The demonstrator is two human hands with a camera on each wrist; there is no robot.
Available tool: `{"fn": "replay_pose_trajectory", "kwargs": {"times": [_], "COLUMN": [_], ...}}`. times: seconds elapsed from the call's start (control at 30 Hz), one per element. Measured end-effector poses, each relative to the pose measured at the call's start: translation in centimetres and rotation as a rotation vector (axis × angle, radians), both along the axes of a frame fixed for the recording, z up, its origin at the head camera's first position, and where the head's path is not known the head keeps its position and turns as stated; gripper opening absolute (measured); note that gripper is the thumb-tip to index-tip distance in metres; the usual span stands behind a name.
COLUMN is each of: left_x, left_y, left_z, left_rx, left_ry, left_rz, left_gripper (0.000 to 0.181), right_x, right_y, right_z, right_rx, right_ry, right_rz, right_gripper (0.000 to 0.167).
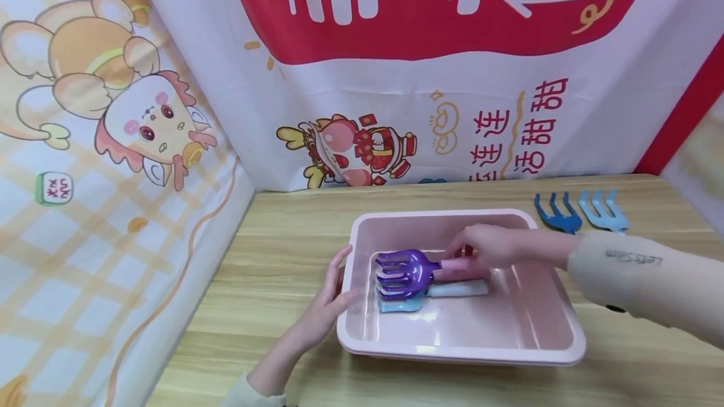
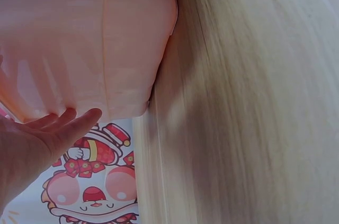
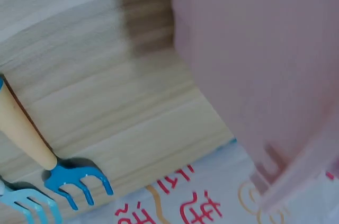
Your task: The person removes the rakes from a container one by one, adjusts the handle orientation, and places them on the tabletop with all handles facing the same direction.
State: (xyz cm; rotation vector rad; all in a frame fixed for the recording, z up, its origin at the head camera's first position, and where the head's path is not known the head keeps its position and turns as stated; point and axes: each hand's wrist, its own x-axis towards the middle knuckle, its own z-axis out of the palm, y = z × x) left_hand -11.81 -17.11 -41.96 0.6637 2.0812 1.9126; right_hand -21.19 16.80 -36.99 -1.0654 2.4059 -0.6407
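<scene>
A pink plastic basin [image 1: 452,352] stands on the wooden table. My right hand [image 1: 491,245] reaches inside and grips a purple toy hand rake [image 1: 408,272] by its pink handle. The rake's tines point left, over a light blue toy garden tool [image 1: 460,289] with a pale handle on the basin floor; the rake partly covers that tool's head. At the left side of the basin, my left hand [image 1: 323,306] touches the wall with fairly straight fingers, also seen in the left wrist view against the outer wall [image 2: 58,60]. The right wrist view does not show the right hand.
A dark blue rake [image 1: 560,215] and a light blue rake [image 1: 605,212] lie on the table behind the basin's right side. The dark blue one has a wooden handle [image 3: 26,128]. A printed cloth [image 1: 339,93] hangs along the table's back edge.
</scene>
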Motion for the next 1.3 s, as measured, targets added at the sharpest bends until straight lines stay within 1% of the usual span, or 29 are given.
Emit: {"fn": "replay_pose_trajectory", "kwargs": {"times": [0.2,0.3,0.5,0.7,0.83,1.0,1.17,1.23,1.3], "left_x": [0.0,0.0,0.3,0.3,0.3,0.2,0.1,0.0,0.0], "left_y": [-0.1,-0.2,-0.4,-0.4,-0.5,-0.4,-0.3,-0.2,-0.1], "left_z": [0.0,-0.1,-0.3,-0.2,-0.3,-0.4,-0.2,-0.1,-0.1], "left_rx": [0.006,0.002,-0.013,-0.015,-0.020,-0.025,-0.019,-0.013,-0.007], "left_ry": [0.001,0.000,-0.017,-0.015,-0.017,-0.015,-0.018,-0.020,-0.020], "left_rz": [0.007,0.015,0.011,0.028,0.025,0.019,0.015,0.011,0.008], "left_gripper": [0.072,0.071,0.071,0.071,0.071,0.071,0.070,0.070,0.070], "right_x": [0.4,0.7,1.8,2.8,3.3,4.1,5.4,6.0,6.6], "right_y": [1.0,1.6,3.2,4.9,6.1,7.6,9.2,10.0,11.0], "right_z": [2.8,3.9,5.2,6.4,6.9,7.3,7.5,7.3,6.9], "right_rx": [-0.044,-0.060,-0.094,-0.129,-0.151,-0.173,-0.164,-0.178,-0.190], "right_ry": [-0.040,-0.051,-0.054,-0.016,0.019,0.053,0.073,0.106,0.162], "right_rz": [-0.050,-0.074,-0.115,-0.149,-0.184,-0.224,-0.306,-0.327,-0.346], "right_gripper": [0.033,0.033,0.037,0.035,0.035,0.031,0.030,0.028,0.027]}}
